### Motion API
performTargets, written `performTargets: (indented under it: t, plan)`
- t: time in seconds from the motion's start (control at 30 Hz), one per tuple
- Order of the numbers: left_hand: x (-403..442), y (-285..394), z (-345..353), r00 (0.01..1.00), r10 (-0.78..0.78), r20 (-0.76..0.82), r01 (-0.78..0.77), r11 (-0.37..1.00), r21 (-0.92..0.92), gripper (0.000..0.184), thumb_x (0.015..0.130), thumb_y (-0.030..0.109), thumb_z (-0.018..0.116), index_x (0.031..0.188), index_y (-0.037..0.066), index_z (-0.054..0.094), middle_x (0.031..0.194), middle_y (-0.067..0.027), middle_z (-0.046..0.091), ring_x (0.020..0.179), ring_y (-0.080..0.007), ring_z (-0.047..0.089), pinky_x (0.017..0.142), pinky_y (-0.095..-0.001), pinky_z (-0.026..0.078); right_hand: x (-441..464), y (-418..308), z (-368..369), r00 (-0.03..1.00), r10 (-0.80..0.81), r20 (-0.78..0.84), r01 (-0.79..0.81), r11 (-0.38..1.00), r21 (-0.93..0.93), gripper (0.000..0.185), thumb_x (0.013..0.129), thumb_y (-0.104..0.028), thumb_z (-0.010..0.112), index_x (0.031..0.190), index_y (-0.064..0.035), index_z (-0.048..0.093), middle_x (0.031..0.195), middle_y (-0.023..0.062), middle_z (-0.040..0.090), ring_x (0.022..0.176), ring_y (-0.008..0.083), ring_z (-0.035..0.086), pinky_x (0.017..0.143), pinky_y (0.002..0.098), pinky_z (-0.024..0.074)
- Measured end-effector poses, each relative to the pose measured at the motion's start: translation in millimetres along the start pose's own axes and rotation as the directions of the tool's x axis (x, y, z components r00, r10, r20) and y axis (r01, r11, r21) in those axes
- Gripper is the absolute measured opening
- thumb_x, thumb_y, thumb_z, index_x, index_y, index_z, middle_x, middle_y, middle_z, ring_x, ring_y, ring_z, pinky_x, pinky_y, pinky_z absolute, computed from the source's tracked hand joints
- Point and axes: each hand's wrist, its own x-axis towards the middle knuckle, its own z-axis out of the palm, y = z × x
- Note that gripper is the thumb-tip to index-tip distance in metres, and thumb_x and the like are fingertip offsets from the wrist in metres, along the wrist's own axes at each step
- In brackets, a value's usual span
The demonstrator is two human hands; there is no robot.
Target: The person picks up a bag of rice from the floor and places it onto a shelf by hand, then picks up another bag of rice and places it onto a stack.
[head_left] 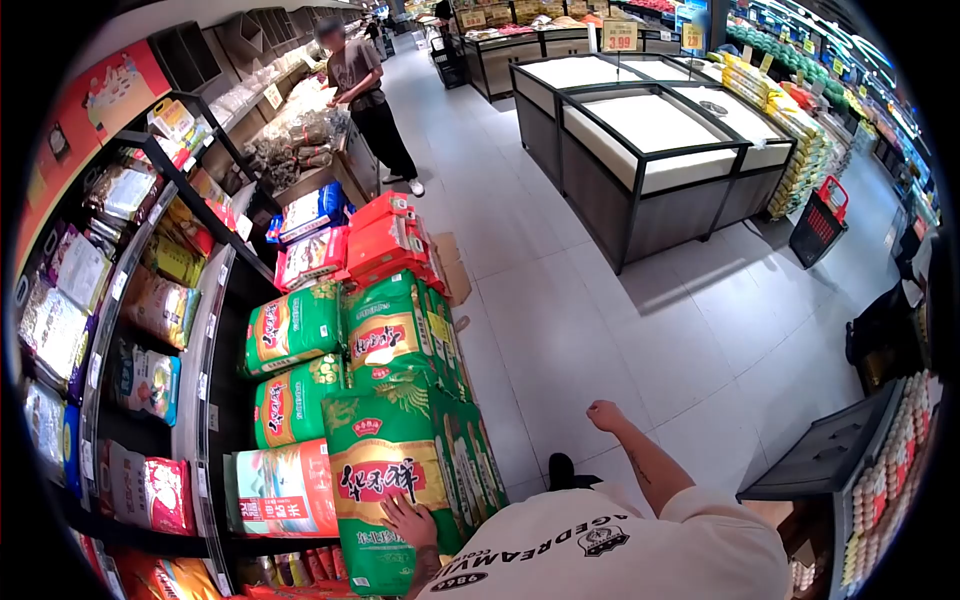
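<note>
Directly against the left hand (410, 522), green bag (383, 455).

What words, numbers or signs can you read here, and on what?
"3.99": price sign
"AGEDREAM", upside down: white shirt
"油粘米", apparently: white-and-red bag
Not surely legible: stylised characters on the green bags, second price sign, shirt number.
Too small: shelf labels.

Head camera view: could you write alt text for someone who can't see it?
A left hand rests on a large green bag in a shop, while the right hand hangs above pale floor tiles. Packed shelves stand at left; another person stands in the background.
</note>
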Motion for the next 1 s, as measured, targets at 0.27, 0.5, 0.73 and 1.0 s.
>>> performTargets:
  t: [0.27, 0.5, 0.73, 1.0]
  plan:
    - [60.9, 29.9, 20.3, 0.97, -0.242, -0.039, 0.241, 0.97, -0.009, 0.054, 0.082, 0.028, 0.045, 0.13, 0.006, 0.033, 0.14, -0.0176, 0.023, 0.129, -0.0368, 0.02, 0.102, -0.0568, 0.014, 19.0, 121.3, 11.4, 0.986, 0.145, 0.076, -0.124, 0.964, -0.234, 0.032, 0.073, -0.029, 0.049, 0.072, -0.0012, 0.065, 0.079, 0.0193, 0.063, 0.078, 0.0352, 0.06, 0.075, 0.0408, 0.0476]
    - [87.3, 42.7, 33.0, 0.936, -0.321, -0.143, 0.334, 0.94, 0.077, 0.051, 0.084, 0.031, 0.044, 0.128, 0.006, 0.038, 0.138, -0.0171, 0.027, 0.129, -0.0339, 0.023, 0.102, -0.0557, 0.016, 3.1, 142.4, -12.8, 0.968, 0.251, -0.003, -0.248, 0.953, -0.173, 0.033, 0.072, -0.027, 0.046, 0.057, -0.0026, 0.062, 0.054, 0.0118, 0.06, 0.055, 0.0261, 0.061, 0.064, 0.0366, 0.0501]
    - [96.6, 41.0, 37.9, 0.918, -0.331, -0.219, 0.36, 0.927, 0.108, 0.048, 0.087, 0.031, 0.039, 0.128, 0.006, 0.038, 0.139, -0.0164, 0.027, 0.131, -0.0326, 0.019, 0.104, -0.0526, 0.015, 7.3, 124.4, -26.1, 0.938, 0.347, -0.004, -0.347, 0.938, -0.02, 0.028, 0.075, -0.024, 0.05, 0.069, 0.0, 0.062, 0.059, 0.0098, 0.061, 0.051, 0.0193, 0.061, 0.048, 0.0326, 0.0499]
    - [104.2, 43.0, 19.5, 0.919, -0.368, -0.141, 0.379, 0.924, 0.058, 0.051, 0.085, 0.032, 0.039, 0.129, 0.007, 0.036, 0.14, -0.0165, 0.024, 0.132, -0.0334, 0.016, 0.104, -0.0524, 0.012, 44.9, 66.9, 1.1, 0.974, 0.228, 0.009, -0.227, 0.972, -0.068, 0.028, 0.076, -0.024, 0.052, 0.077, 0.0017, 0.062, 0.065, 0.0108, 0.063, 0.054, 0.0199, 0.062, 0.054, 0.0323, 0.051]
